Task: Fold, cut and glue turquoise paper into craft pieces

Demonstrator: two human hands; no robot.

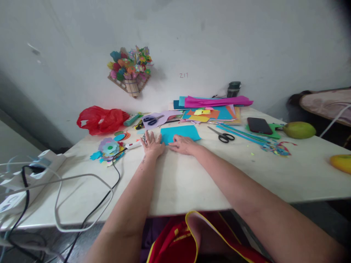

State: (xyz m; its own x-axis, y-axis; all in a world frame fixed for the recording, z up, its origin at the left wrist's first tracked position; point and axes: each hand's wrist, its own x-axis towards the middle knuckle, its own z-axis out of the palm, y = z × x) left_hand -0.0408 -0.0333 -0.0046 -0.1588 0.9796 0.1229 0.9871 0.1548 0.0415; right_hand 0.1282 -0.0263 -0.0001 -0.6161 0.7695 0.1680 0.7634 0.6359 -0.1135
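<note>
A bright blue paper sheet [181, 132] lies flat on the table, its near edge partly covered by my hands. My left hand [153, 145] rests palm down at the sheet's left end, fingers spread, with the thumb side against the paper. Along the near edge, my right hand [183, 144] presses on the sheet with its fingers bunched and bent and the index finger pointing left. Just left of my left hand is a white glue gun [133, 145] on a black cord, its front end partly behind the fingers. Black-handled scissors [223, 136] lie right of the sheet.
Paper flower cutouts [109, 148] and a red plastic bag [100, 119] are at left. Cables run from a white power strip [49, 171]. Behind are stacked coloured papers [208, 113] and purple-handled scissors [152, 119]. Blue strips [241, 134], a phone [259, 125] and a green mango [299, 130] lie right.
</note>
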